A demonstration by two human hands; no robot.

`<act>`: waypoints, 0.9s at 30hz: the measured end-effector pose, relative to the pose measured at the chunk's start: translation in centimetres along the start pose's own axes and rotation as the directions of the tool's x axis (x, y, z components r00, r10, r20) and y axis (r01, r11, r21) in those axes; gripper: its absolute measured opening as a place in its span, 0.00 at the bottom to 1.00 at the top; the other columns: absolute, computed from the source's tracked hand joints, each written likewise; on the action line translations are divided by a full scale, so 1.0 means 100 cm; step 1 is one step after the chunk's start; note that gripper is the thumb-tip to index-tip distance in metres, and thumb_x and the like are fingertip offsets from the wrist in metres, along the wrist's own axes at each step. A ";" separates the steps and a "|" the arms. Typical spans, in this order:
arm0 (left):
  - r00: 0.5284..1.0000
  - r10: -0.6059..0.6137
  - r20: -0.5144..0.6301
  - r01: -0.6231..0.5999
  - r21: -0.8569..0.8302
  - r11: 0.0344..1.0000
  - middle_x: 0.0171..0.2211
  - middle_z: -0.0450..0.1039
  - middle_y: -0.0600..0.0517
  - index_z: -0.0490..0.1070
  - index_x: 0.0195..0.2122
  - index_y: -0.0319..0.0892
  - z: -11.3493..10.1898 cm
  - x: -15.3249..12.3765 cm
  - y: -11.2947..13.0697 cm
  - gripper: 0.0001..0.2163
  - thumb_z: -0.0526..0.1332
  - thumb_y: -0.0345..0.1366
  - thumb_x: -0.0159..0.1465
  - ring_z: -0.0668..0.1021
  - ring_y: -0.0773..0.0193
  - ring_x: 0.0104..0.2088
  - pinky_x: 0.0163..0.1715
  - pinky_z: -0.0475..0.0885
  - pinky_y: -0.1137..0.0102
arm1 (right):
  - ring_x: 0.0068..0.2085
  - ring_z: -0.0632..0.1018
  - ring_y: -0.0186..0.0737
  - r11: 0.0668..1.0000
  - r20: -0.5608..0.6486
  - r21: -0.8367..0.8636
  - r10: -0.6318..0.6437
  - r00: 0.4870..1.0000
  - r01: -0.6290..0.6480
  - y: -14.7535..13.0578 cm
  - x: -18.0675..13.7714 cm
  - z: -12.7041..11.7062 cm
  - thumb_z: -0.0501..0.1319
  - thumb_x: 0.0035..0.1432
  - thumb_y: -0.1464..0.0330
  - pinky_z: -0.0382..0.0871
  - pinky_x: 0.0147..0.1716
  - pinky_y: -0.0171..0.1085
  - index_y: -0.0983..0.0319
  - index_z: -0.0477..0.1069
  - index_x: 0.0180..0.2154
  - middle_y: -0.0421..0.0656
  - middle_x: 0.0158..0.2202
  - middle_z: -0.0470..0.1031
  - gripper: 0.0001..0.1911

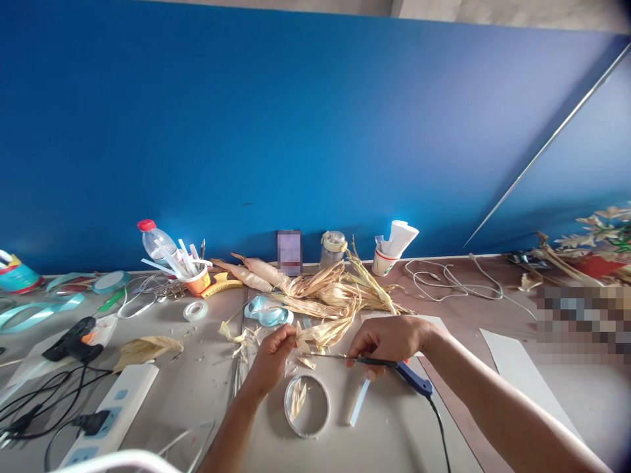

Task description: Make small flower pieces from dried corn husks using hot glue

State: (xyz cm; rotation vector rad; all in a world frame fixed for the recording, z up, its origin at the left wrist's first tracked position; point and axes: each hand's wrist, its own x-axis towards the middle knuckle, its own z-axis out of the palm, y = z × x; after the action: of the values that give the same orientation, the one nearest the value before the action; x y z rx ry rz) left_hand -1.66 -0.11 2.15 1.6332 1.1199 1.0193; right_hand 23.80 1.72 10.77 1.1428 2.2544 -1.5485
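Observation:
My left hand [277, 355] is closed in a pinch on a small pale piece of dried corn husk [301, 341]. My right hand [382, 343] grips a soldering iron [415, 379] with a blue handle and a black cord; its thin metal tip points left, close to the husk piece. Whether the tip touches the husk, I cannot tell. Below the hands lies a ring-shaped dish or roll [306, 433] with a husk scrap inside its rim. A pile of dried corn husks [340, 299] spreads just beyond my hands. Near the right hand lies a pale blue strip [360, 402].
Behind the husks stand a phone [289, 253] and a lidded jar [334, 249]. A paper cup [384, 263] holds rolled paper. To the left are a power strip [116, 414], black cables, a glue gun [71, 338], tape [196, 310] and a bottle [156, 242]. A blue partition [296, 131] closes the back.

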 end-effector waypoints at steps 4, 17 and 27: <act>0.999 0.028 0.015 -0.028 -0.023 0.999 0.24 0.62 0.55 0.66 0.25 0.43 0.000 0.000 0.003 0.11 0.52 0.38 0.62 0.67 0.65 0.28 0.32 0.65 0.72 | 0.23 0.68 0.30 1.000 0.008 0.015 -0.010 1.000 0.010 0.002 0.001 0.000 0.64 0.45 0.64 0.60 0.22 0.27 0.59 0.76 0.43 0.35 0.19 0.70 0.19; 0.999 0.016 0.035 -0.016 -0.014 1.000 0.25 0.61 0.55 0.66 0.26 0.42 0.000 0.000 0.004 0.11 0.51 0.39 0.62 0.67 0.65 0.28 0.32 0.65 0.72 | 0.23 0.67 0.29 0.999 -0.021 -0.019 -0.025 0.999 0.025 0.001 -0.002 -0.001 0.65 0.47 0.63 0.59 0.22 0.27 0.60 0.76 0.42 0.35 0.19 0.69 0.18; 1.000 -0.019 0.009 0.019 -0.047 0.999 0.25 0.63 0.55 0.67 0.27 0.43 0.000 -0.001 -0.001 0.10 0.52 0.40 0.62 0.68 0.65 0.29 0.33 0.65 0.72 | 0.23 0.65 0.29 0.996 -0.063 -0.092 0.001 0.998 -0.007 -0.004 -0.008 0.005 0.64 0.45 0.64 0.57 0.22 0.28 0.61 0.76 0.39 0.34 0.20 0.67 0.16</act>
State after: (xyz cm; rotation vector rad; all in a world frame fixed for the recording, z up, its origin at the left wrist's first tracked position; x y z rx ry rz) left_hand -1.68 -0.15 2.08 1.5854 1.0961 1.0179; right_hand 23.96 0.80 11.30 1.1853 2.3359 -1.4093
